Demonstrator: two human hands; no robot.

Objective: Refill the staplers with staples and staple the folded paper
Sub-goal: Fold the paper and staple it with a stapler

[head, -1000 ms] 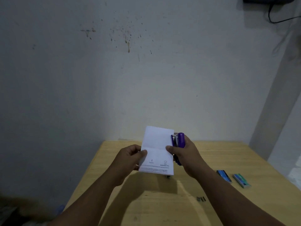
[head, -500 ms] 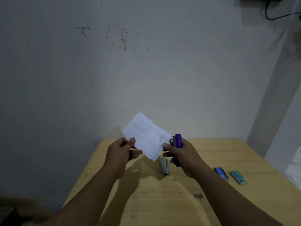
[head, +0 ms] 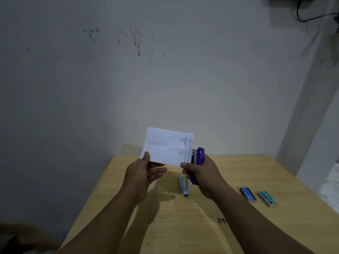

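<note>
a: what's the person got up in the air there?

b: a folded paper (head: 167,146), white with some small print along its right edge, held above the far end of the wooden table (head: 256,171). the left hand (head: 145,174) pinches its lower left corner with the thumb on the front, the other fingers loose and half spread underneath.

a: and the other hand?

b: the right hand (head: 202,176) is wrapped around a purple stapler (head: 199,158), standing nearly upright, its head touching the paper's right edge. whether the edge is actually inside the mouth, i can't tell from here.

a: anything down on the table?

b: a light blue stapler (head: 184,186) lies flat just below the hands. further right, two small staple boxes side by side, a blue one (head: 248,194) and a green one (head: 267,198). nearer to us, a little strip of loose staples (head: 221,220) sits apart from everything.
</note>
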